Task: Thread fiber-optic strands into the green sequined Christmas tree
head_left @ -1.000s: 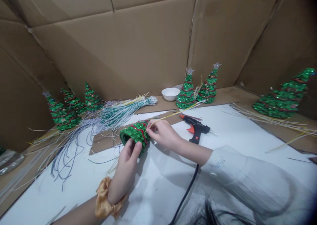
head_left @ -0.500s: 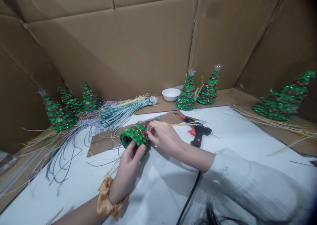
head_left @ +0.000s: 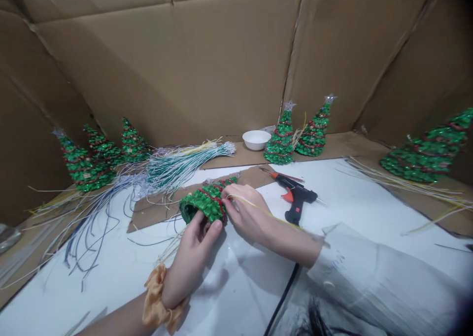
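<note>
A small green Christmas tree ornament point(head_left: 207, 204) with red trim lies tilted on its side, its hollow base facing me. My left hand point(head_left: 197, 245) grips it by the base, fingers inside the opening and thumb on the outer edge. My right hand point(head_left: 246, 210) is at the tree's side, fingertips pinching a thin yellow wire point(head_left: 258, 207). That wire trails back over the hand toward the wrist. The wire's end at the tree is hidden by my fingers. Under the tree is a flat piece of cardboard point(head_left: 148, 215).
Just right of my right hand lies a black and orange glue gun point(head_left: 295, 195), its cord running toward me. A bundle of green and white wires point(head_left: 181, 166) lies behind left. A white bowl point(head_left: 256, 139) and several decorated trees point(head_left: 280, 141) stand along the cardboard wall point(head_left: 229, 65).
The yellow wire's free end has swung from pointing right, above the glue gun, to lying back along my right wrist. Both hands keep their hold, and the view has shifted slightly.
</note>
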Tool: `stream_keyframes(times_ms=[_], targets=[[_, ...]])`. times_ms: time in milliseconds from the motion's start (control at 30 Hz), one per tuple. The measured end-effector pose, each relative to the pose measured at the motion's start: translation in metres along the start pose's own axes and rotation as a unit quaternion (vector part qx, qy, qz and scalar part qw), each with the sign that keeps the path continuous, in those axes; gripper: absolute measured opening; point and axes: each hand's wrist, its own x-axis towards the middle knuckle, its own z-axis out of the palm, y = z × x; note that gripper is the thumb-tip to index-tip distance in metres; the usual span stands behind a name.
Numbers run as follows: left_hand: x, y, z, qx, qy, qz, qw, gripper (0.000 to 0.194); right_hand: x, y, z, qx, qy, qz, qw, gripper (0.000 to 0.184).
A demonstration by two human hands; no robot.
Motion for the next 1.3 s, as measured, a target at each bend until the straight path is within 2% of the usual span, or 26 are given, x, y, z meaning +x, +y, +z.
stream_keyframes(times_ms=[333,467,667,833,1133,1300], targets=[[0.001,-0.001,-0.003,0.011,0.022,0.0,1.0,0.033,-0.001,0.001,0.003,0.013,-0.003,-0.039,0.999,0.017],[0.003,-0.004,-0.005,-0.019,0.022,0.0,1.0,0.036,0.002,0.003,0.002,0.045,-0.003,-0.041,0.998,0.019],[0.003,-0.006,-0.004,-0.072,0.007,-0.013,0.997,0.045,0.009,0.008,-0.012,0.089,-0.052,-0.03,0.994,0.012],[0.002,-0.006,-0.003,-0.091,0.005,-0.013,0.996,0.043,0.012,0.007,-0.023,0.097,-0.101,-0.02,0.99,0.009],[0.002,-0.008,-0.002,-0.089,0.021,-0.024,0.995,0.04,0.008,0.01,-0.01,0.061,-0.053,-0.047,0.996,0.013],[0.003,-0.007,-0.002,-0.095,0.015,-0.012,0.995,0.04,0.006,0.014,-0.003,0.037,-0.033,-0.093,0.994,0.019]])
